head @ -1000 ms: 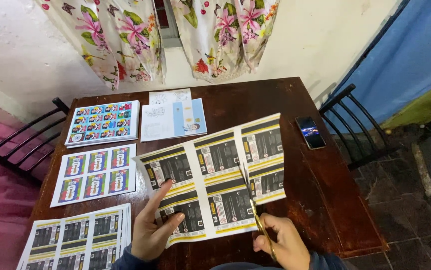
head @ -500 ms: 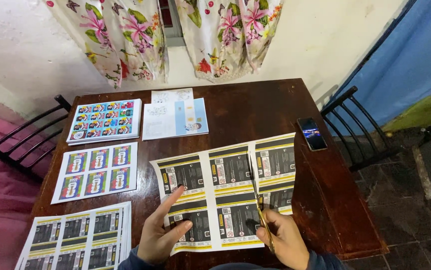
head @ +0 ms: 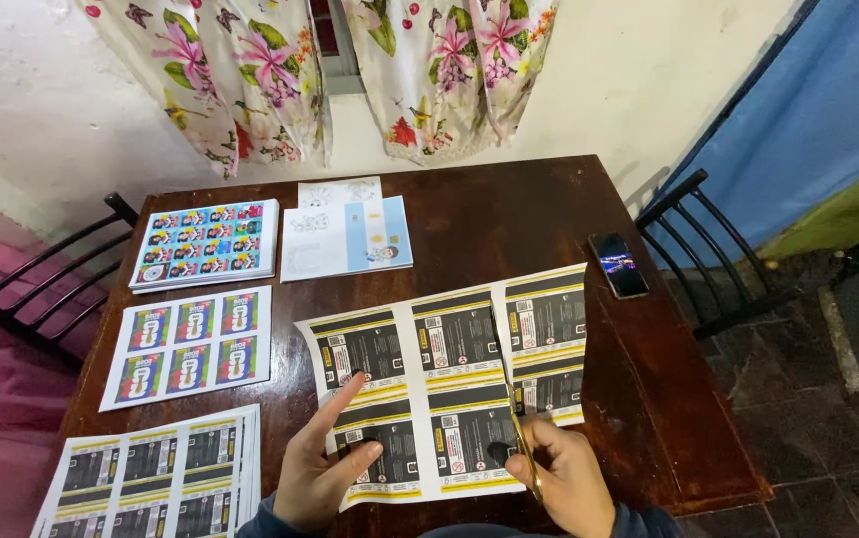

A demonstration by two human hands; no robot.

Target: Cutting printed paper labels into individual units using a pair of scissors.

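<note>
Left hand (head: 325,466) flat at lower centre of frame, fingers spread and pressing down on the white printed sheet of six black-and-yellow label panels (head: 444,384); index finger points up-frame along the sheet, nothing gripped. Right hand (head: 564,480) at lower centre-right, closed around the yellow-handled scissors (head: 521,453), blades angled up-frame into the sheet along the white gap between the middle and right label columns. Sheet already split along part of that gap: right-hand column sits slightly offset from the rest. Sheet lies on the dark brown wooden tabletop (head: 489,214), centre to lower centre of frame, tilted a bit clockwise. Lower left corner: stack of similar black-and-yellow label sheets (head: 155,478). Just above it, left of centre: white sheet with six colourful panels (head: 188,344). Upper left of tabletop: stack of multicoloured sticker-like sheets (head: 205,242). Beside that, upper centre: pale blue and white papers (head: 345,231), overlapping each other. Black smartphone with lit screen (head: 618,264) right of centre near the tabletop edge, well apart from both hands. Black metal chair (head: 709,249) on the right, another black chair (head: 36,289) on the left. Floral curtains (head: 350,70) on the white wall at top of frame.
</note>
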